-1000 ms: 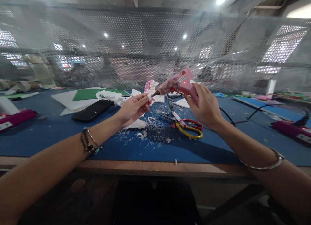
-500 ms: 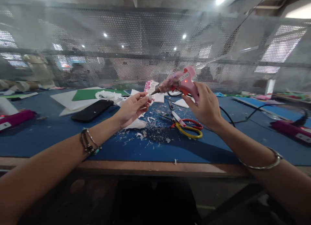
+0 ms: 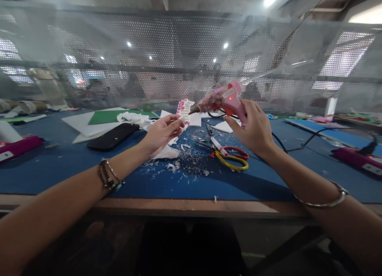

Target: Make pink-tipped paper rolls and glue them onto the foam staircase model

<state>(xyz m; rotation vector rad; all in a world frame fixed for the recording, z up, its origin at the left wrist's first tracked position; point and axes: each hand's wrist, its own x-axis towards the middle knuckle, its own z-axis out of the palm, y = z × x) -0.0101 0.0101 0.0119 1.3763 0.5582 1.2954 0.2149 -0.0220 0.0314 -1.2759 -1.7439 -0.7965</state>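
My right hand [image 3: 255, 127] is wrapped round the handle of a pink hot glue gun [image 3: 235, 103], whose small red light is lit. The gun's dark nozzle points left and down, a short gap away from my left hand [image 3: 164, 133]. Between the left thumb and fingertips I pinch a small white piece [image 3: 182, 120], mostly hidden by the fingers. Behind the nozzle lies a row of white sticks with pink ends [image 3: 185, 106]. Below the gun, scissors [image 3: 231, 162] with red and yellow handles rest on the table beside a white marker [image 3: 219, 145].
White scraps litter the blue table [image 3: 185, 184]. A black phone [image 3: 113, 137] lies left of my left hand, near a green sheet [image 3: 110, 116] and crumpled white paper [image 3: 133, 117]. Purple power strips [image 3: 22, 147] sit at both sides. A perforated metal screen [image 3: 191, 57] stands behind.
The glue gun and my right hand have shifted slightly right, and the nozzle has drawn away from the white piece. My left hand stays nearly in place.
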